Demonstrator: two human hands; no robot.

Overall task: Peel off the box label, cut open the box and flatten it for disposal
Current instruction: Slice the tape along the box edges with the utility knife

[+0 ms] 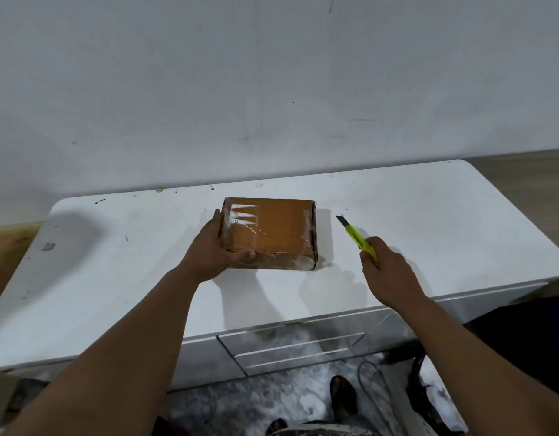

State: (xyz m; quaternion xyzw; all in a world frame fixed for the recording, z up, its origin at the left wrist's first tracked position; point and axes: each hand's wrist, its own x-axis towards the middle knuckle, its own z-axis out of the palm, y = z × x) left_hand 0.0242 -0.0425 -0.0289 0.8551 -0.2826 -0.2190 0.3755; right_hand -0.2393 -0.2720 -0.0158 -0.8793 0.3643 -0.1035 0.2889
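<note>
The fingers (368, 251) of the right hand (390, 272) are closing around the near end of a yellow knife (360, 240). The dark blade end is pointing far and to the left, toward the box. The knife is sitting just right of the box and is not touching it.

The fingers (217, 215) of the left hand (215, 247) are wrapping around the near left corner of the brown box (272, 231). The thumb (245, 256) is pressing on the near side and the other fingers are going up the left side. The hand is clamping on the box.

The box is lying flat near the middle of the white bench (114, 262). Clear shiny tape (245, 215) is covering its top and edges. A small white bit with print is showing under the tape at the far left of the top, too small to read.

The bench is standing against a white wall (272, 73). Drawers (290, 347) are showing on its near front. Feet (342, 394) are standing on the grey floor below.
</note>
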